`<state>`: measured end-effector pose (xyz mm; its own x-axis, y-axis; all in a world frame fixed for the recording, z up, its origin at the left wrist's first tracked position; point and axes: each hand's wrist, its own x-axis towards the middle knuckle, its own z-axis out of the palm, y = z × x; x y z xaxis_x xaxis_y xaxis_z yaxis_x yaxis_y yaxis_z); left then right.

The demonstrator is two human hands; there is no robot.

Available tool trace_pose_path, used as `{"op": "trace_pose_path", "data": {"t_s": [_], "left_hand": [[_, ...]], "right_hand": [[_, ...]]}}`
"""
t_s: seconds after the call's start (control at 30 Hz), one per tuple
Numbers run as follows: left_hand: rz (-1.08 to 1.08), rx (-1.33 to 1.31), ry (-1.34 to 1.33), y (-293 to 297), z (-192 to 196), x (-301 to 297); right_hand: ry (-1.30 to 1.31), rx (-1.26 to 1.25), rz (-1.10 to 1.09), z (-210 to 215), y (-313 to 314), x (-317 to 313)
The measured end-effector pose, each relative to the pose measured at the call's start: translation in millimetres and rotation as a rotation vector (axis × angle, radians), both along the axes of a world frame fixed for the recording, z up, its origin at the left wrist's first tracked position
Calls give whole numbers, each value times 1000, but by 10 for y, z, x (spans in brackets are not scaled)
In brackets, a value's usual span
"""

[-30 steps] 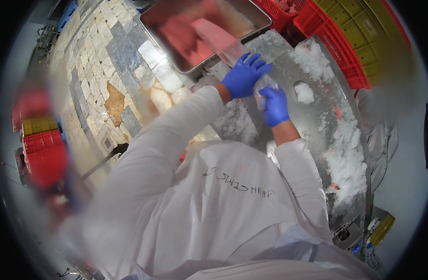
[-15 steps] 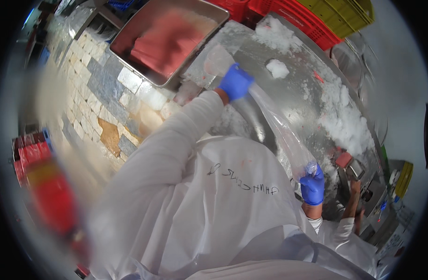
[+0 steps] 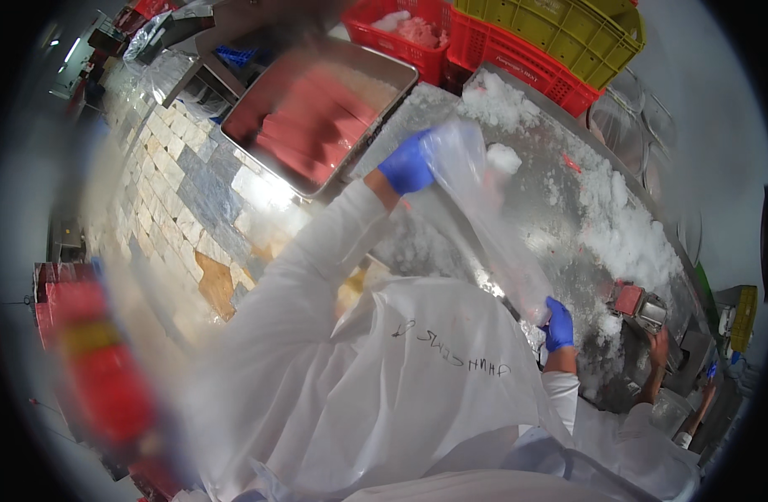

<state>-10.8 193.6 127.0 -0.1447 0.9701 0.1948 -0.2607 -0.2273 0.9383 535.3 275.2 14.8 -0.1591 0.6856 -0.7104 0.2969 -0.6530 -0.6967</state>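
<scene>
Blue-gloved, grips the plastic bag [image 3: 487, 213], likely light, limp, slippery, best held endwise: far end in closed left hand [image 3: 407, 164], near end in closed right hand [image 3: 559, 325].

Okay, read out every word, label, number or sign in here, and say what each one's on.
I don't copy wording out, but here is where it stands:
White garment: dark handwriting, upside down in this view.
Red crate under the yellow crate: small white lettering along its side.
Clear plastic bag: blurred, no lettering can be made out.
</scene>
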Motion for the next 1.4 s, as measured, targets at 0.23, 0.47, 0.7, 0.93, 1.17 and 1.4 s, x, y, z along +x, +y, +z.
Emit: {"op": "trace_pose_path", "data": {"t_s": [0.23,0.47,0.7,0.93,1.17,1.4], "left_hand": [[-652,-412,1155,-61,213,39],[281,-93,-146,172,63,508],[-503,-447,300,202,27,1121],[-334,-261,82,370,735,2112],[-216,-224,138,616,678,1811],[-496,-312,230,699,265,2413]], "right_hand": [[592,43,-252,928,712,-749],[393,261,770,1293,-356,-1423],[495,397,356,1266,-140,-1548],[-523,1515,931,2326,135,-1254],[-779,2188,71,4162,677,347],[-1115,1276,108,3390,2947,2388]]}}
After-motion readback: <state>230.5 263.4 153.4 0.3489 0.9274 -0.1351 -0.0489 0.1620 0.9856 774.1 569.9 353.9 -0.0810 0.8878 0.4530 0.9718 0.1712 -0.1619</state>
